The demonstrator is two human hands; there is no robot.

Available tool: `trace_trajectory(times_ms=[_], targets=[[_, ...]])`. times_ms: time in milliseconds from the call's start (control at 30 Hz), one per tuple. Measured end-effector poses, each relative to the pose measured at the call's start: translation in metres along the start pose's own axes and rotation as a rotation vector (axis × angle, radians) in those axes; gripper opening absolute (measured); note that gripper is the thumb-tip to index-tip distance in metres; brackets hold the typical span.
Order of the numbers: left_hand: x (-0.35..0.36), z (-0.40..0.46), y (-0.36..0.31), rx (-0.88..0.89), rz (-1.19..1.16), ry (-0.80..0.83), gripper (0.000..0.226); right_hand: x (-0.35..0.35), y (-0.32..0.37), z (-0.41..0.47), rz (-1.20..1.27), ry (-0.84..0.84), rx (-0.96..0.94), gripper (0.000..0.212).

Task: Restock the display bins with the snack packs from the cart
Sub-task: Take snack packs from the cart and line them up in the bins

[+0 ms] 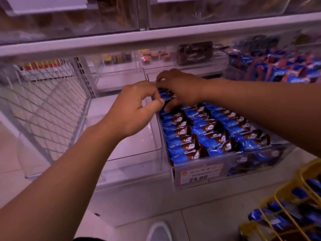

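— Tucking the last few in at the back, by the look of it. Both hands are over the far left corner of the bin (199, 173), where the left-hand row of packs (180, 136) runs out.

— What has each hand got?

— The left hand (133, 112) has thumb and forefinger pinched together on the edge of a blue pack (164, 96). The right hand (180, 87) is curled down over the same spot, its fingers (166, 108) bent onto the packs there. Whether it grips one of its own or only steadies the stack, I cannot tell; the hand hides it.

— How do you reckon they handle?

— Light, I'd judge, and soft. Glossy film wrappers, likely slippery, with something crushable inside. They stand on edge in three tight rows, so each leans on its neighbour; press one in hard and the row may buckle or a pack pop up.

— Where would you take hold?

— By the crimped end of the wrapper, or lightly across the flat sides with thumb and fingers. Squeezing the middle risks breaking what's inside.

— More to come?

— Looks so. The yellow cart (284, 193) at lower right holds more blue packs, and the clear bin beside (130, 160) sits bare.
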State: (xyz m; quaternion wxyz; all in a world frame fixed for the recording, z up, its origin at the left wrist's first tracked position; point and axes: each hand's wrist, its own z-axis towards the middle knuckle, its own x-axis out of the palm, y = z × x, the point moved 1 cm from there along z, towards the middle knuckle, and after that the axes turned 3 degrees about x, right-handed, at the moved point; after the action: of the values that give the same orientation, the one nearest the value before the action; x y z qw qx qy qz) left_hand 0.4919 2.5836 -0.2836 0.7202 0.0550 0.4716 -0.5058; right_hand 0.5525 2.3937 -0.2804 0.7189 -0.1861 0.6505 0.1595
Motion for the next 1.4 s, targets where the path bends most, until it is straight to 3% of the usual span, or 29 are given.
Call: trace_trajectory(times_ms=[100, 300, 467, 533, 633, 700, 767, 900, 967, 1033, 1100, 1167, 1267, 1400], targets=[[0.000, 0.000, -0.001, 0.008, -0.011, -0.002, 0.023, 0.006, -0.003, -0.008, -0.103, -0.034, -0.099, 0.075], [0.001, 0.002, -0.007, -0.032, -0.012, -0.010, 0.018, 0.023, 0.003, -0.015, -0.130, 0.009, -0.086, 0.070], [0.000, 0.013, -0.039, -0.096, 0.009, -0.092, 0.020, -0.022, -0.005, -0.058, -0.138, -0.023, 0.102, 0.080], [0.002, 0.019, -0.068, -0.006, 0.022, -0.096, 0.019, -0.054, -0.009, -0.110, -0.150, -0.064, 0.132, 0.068], [0.014, 0.024, -0.130, 0.256, -0.039, -0.044, 0.018, -0.087, -0.009, -0.217, -0.197, -0.261, 0.077, 0.043], [0.035, 0.025, -0.178, 0.435, -0.078, 0.055, 0.022, -0.096, -0.007, -0.289, -0.118, -0.283, 0.183, 0.050], [0.067, 0.026, -0.222, 0.558, -0.060, 0.239, 0.025, -0.086, -0.009, -0.342, 0.042, -0.145, 0.319, 0.056], [0.144, 0.024, -0.274, 0.559, 0.223, 0.792, 0.038, -0.018, -0.028, -0.400, 0.039, 0.488, 0.475, 0.046], [0.182, 0.018, -0.280, 0.435, 0.355, 1.111, 0.058, 0.005, -0.032, -0.410, 0.049, 0.655, 0.554, 0.069], [0.213, 0.013, -0.279, 0.342, 0.492, 1.292, 0.074, 0.015, -0.035, -0.413, 0.036, 0.594, 0.594, 0.090], [0.237, 0.010, -0.279, 0.299, 0.593, 1.374, 0.084, 0.021, -0.037, -0.413, -0.066, 0.505, 0.597, 0.104], [0.254, 0.006, -0.279, 0.293, 0.663, 1.468, 0.090, 0.027, -0.037, -0.414, -0.102, 0.526, 0.610, 0.118], [0.264, 0.003, -0.274, 0.358, 0.753, 1.528, 0.079, 0.035, -0.038, -0.416, 0.017, 0.628, 0.637, 0.128], [0.247, 0.006, -0.271, 0.404, 0.698, 1.551, 0.052, 0.042, -0.029, -0.407, 0.050, 0.609, 0.527, 0.122]])
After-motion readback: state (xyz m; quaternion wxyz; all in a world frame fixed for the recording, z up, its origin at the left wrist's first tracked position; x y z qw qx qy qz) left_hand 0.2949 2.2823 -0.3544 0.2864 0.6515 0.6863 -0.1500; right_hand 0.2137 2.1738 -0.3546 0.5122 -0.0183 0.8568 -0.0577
